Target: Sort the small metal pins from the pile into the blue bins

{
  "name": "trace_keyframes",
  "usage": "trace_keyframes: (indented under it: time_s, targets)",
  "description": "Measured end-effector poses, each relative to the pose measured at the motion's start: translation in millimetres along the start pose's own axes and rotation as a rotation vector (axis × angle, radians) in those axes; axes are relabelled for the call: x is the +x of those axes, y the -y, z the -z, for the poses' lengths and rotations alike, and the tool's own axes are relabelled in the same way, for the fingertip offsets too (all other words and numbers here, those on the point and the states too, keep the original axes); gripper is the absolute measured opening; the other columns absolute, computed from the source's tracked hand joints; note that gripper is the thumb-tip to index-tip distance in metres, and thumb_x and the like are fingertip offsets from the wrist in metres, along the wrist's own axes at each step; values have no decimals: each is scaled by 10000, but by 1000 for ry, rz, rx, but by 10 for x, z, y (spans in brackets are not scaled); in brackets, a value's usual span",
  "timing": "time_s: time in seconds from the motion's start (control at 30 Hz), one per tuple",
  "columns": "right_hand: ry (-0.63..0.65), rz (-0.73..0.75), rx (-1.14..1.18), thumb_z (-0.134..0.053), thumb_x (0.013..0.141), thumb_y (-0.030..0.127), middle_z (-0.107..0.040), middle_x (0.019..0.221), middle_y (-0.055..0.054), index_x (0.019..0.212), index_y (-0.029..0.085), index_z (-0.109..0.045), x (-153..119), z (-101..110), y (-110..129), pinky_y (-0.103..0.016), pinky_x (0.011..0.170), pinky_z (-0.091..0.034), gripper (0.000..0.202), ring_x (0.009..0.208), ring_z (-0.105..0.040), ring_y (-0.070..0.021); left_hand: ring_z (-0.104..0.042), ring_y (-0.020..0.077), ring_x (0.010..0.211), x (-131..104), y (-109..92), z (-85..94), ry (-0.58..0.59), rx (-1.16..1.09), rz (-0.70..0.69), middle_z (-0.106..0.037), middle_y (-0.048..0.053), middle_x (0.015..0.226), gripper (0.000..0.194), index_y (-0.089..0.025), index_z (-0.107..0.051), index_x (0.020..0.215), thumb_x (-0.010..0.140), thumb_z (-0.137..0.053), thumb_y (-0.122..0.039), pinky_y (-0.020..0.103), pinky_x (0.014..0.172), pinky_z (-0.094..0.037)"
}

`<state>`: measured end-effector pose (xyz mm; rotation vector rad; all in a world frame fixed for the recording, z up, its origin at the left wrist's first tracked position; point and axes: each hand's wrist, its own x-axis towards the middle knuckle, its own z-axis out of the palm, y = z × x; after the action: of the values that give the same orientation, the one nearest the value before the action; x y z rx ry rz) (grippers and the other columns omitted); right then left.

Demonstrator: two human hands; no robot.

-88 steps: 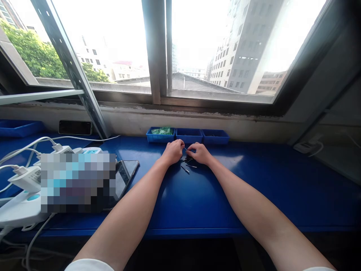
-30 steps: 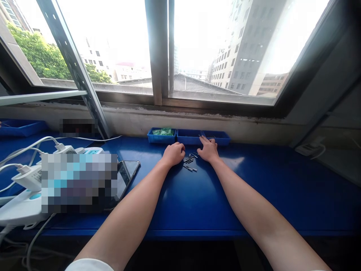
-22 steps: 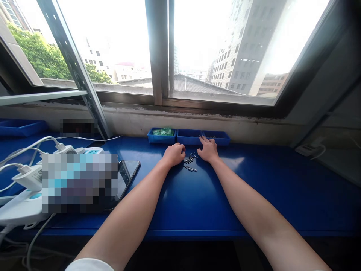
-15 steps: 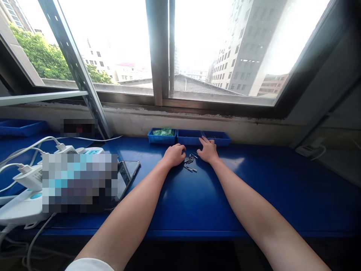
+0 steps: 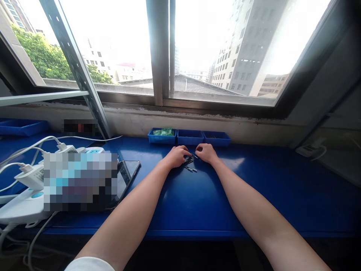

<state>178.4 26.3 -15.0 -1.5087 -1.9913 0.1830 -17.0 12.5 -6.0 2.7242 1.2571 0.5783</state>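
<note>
Small slender metal pins (image 5: 190, 169) with dark shafts and silvery ends lie in a loose group on the blue tabletop (image 5: 191, 203). At the left of the group is my left hand (image 5: 177, 156), its fingers closed and the tips at the upper pins. My right hand (image 5: 208, 153) is just across from it, fingers curled into a pinch. Whatever either pinch contains is too small or hidden to make out. One thin pin shows between the two hands. Behind them stand a middle blue bin (image 5: 190, 142) and a right blue bin (image 5: 222, 142) holding small parts.
A left blue bin (image 5: 160, 140) holds green packets. Along the left side are a phone (image 5: 130, 171), a white power strip (image 5: 19, 210) with plugs and cables, and a blurred patch. A metal shelf post (image 5: 76, 64) rises at the window.
My right hand has drawn back from the edge of the bins toward the pins, and its fingers have curled in. My left hand has shifted slightly right, fingertips now at the pins.
</note>
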Motion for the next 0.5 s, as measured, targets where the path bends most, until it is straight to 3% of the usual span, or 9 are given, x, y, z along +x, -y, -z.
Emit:
trace_keyframes:
  time_s: [0.3, 0.4, 0.5]
  targets:
    - [114, -104, -126, -543, 771, 211, -674, 891, -83, 769, 183, -665, 20, -4, -2, -250, 620, -402, 125, 806, -593, -189, -555, 201, 1050, 6, 8, -18, -5, 51, 15, -588, 9, 1160, 459, -292, -682, 1068, 757, -434, -64, 286, 939, -417]
    - [87, -61, -120, -501, 813, 183, -652, 937, -97, 829, 174, -638, 25, -32, -2, -262, 665, -419, 139, 844, -583, -196, -567, 197, 1020, 6, -4, -29, -60, 56, 19, -596, 17, 1158, 428, -272, -644, 1133, 809, -419, -109, 280, 911, -434]
    - [3, 19, -15, -436, 848, 140, -635, 1013, -101, 1045, 166, -586, 37, -67, -10, -272, 744, -441, 250, 890, -588, -188, -574, 206, 1018, 4, -11, -34, -100, 56, 31, -597, 28, 1166, 384, -258, -620, 1162, 847, -424, -159, 291, 905, -438]
